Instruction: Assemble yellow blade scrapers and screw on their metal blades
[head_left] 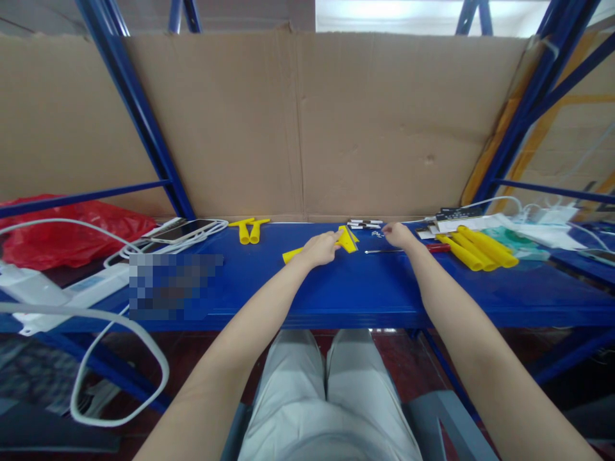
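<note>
My left hand (321,250) is closed around a yellow scraper (348,239) just above the blue table. The scraper's flared head points right, and its round handle (292,255) sticks out to the left of the hand. My right hand (396,235) reaches to the table beside a scatter of small metal pieces (377,234), perhaps screws. Its fingertips are drawn together; whether anything is between them is too small to see. Below that hand lies a screwdriver with a red handle (438,248), its thin shaft pointing left, partly covered by my wrist.
Two yellow scrapers (250,232) rest at the back left. Several yellow tube handles (480,248) lie at right, near papers and cables. Black-and-white strips (364,224) sit against the cardboard wall (298,128). A power strip (96,288) and red bag (72,227) occupy the left.
</note>
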The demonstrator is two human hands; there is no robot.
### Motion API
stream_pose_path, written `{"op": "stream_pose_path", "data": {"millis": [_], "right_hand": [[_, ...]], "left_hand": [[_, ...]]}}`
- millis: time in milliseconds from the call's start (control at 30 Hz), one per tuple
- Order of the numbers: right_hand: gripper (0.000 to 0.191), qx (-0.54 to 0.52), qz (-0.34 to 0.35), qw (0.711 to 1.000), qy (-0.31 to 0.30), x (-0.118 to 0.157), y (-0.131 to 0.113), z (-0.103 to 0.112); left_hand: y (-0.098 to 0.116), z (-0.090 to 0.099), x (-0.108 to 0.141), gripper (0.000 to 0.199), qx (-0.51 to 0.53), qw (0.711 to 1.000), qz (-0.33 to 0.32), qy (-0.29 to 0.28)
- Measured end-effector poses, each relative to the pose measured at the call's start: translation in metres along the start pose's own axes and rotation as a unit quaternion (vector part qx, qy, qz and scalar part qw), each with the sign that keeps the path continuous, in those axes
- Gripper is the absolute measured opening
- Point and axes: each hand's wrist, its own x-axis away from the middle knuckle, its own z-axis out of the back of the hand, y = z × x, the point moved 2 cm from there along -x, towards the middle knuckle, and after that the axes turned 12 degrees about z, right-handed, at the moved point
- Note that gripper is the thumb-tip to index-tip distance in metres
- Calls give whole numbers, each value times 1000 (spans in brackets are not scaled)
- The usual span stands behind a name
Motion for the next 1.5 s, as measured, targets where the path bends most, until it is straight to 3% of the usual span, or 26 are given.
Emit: {"op": "stream_pose_path", "data": {"millis": [167,367,667,1200,1500], "right_hand": [[15,-100,46,994,-25,4,-41,-9],[13,-226,38,961,-156,17,-80,-22],[6,-291,-13,947,-137,21,-86,-32],[5,-299,0,947,-119,19,-88,-35],[9,-308,-9,943,-128,20,-88,-36]], "left_hand": [[0,2,0,46,-6,1000,9,-1],[-1,4,1,47,-16,999,34,3],[-3,5,1,52,-19,999,44,11],[-7,5,-1,57,-19,999,27,30],[-4,9,2,53,-16,999,42,13]]}}
